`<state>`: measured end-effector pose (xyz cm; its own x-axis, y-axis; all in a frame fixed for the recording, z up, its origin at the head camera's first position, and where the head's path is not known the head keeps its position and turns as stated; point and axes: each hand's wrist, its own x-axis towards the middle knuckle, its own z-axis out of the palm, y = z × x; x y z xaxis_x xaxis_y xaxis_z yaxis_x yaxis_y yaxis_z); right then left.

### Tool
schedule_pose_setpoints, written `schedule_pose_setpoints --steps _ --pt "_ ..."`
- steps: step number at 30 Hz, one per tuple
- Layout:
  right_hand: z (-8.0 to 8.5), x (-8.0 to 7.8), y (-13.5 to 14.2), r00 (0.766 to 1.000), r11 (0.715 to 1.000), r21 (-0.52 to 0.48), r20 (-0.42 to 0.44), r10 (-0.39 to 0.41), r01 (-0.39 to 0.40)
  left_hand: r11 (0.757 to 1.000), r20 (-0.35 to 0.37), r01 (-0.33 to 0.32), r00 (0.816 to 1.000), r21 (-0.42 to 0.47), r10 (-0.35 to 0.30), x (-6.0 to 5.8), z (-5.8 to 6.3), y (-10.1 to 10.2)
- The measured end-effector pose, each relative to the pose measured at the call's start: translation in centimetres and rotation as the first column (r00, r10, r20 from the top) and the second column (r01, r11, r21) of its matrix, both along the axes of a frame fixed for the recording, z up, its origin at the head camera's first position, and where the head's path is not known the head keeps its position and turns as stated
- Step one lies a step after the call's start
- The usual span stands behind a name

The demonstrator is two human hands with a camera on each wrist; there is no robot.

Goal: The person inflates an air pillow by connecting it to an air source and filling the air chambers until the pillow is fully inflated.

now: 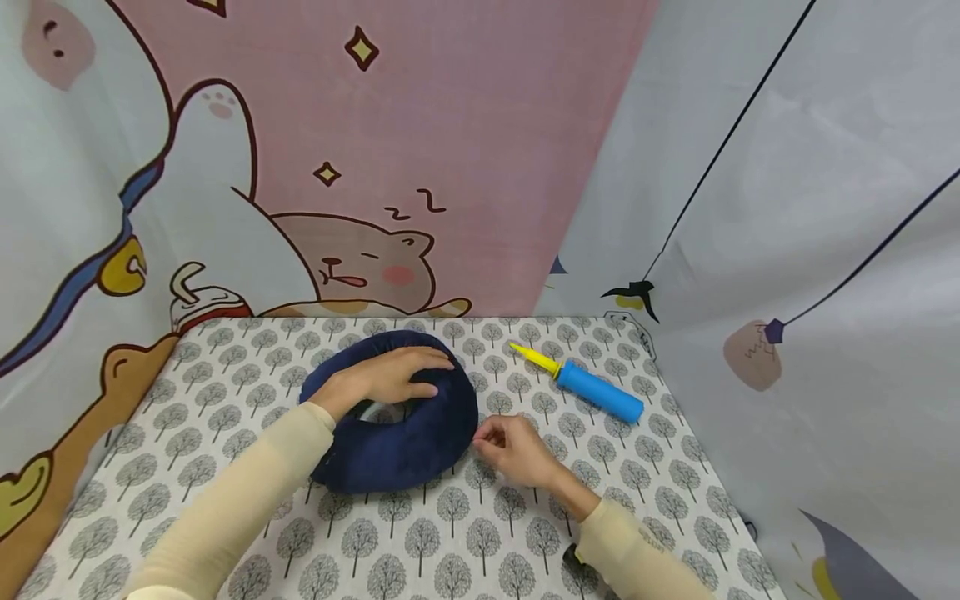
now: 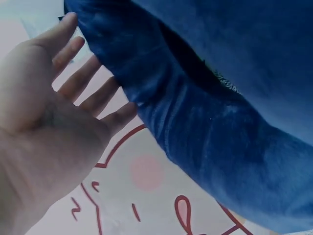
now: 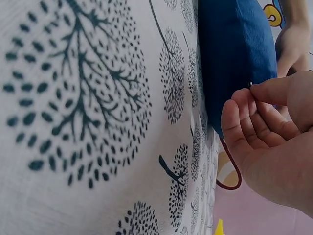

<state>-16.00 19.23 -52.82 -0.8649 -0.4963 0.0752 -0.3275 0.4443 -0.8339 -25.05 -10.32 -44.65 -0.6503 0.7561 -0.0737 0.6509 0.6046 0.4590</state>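
Observation:
A navy blue, plush neck pillow (image 1: 401, 454) lies on the tree-print tablecloth, curved around a central gap. My left hand (image 1: 386, 379) rests on its upper part with the fingers extended; the left wrist view shows the palm (image 2: 54, 117) beside the blue fabric. At the pillow's right side, my right hand (image 1: 517, 450) has thumb and fingertips together. Seen closer in the right wrist view, that hand (image 3: 274, 132) pinches a small metallic tab, seemingly a zipper pull (image 3: 250, 84), against the pillow's side (image 3: 234, 54). Most of the tab is hidden by the fingertips.
To the right of the pillow lies a blue hand pump (image 1: 600, 392) with a yellow nozzle (image 1: 534, 358) pointing up and left. The tablecloth (image 1: 420, 550) meets a cartoon-print curtain (image 1: 480, 167) at the back and a pale curtain (image 1: 825, 250) at the right.

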Motion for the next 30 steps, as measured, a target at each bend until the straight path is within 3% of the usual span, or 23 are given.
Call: schedule_pose_setpoints --steps 4,7,13,16,24,30 --pt "-0.2 -0.3 0.1 1.000 1.000 0.002 -0.027 -0.004 0.004 0.999 0.036 0.018 0.999 0.052 -0.020 1.8 0.5 -0.8" --pt "-0.3 -0.6 0.2 0.999 1.000 -0.011 -0.052 -0.012 0.011 0.999 0.060 0.028 0.998 0.041 -0.030 3.5 0.4 -1.3" --pt "-0.2 -1.5 0.9 0.996 0.997 -0.028 -0.050 -0.070 0.069 0.999 0.115 -0.008 0.993 -0.036 0.012 6.5 -0.6 -2.3" --pt "-0.2 -2.1 1.1 0.993 0.993 -0.031 -0.021 -0.114 0.113 0.999 0.100 -0.030 0.994 -0.045 0.035 7.5 -1.3 -2.5" --pt "-0.6 -3.1 1.7 0.982 0.981 -0.043 0.046 -0.185 0.187 0.996 0.007 -0.083 0.997 -0.043 0.083 8.2 -4.4 -2.7" --pt "-0.6 -2.9 1.9 0.983 0.985 -0.025 0.072 -0.171 0.173 0.995 -0.029 -0.099 0.995 -0.012 0.098 7.8 -5.5 -3.0"
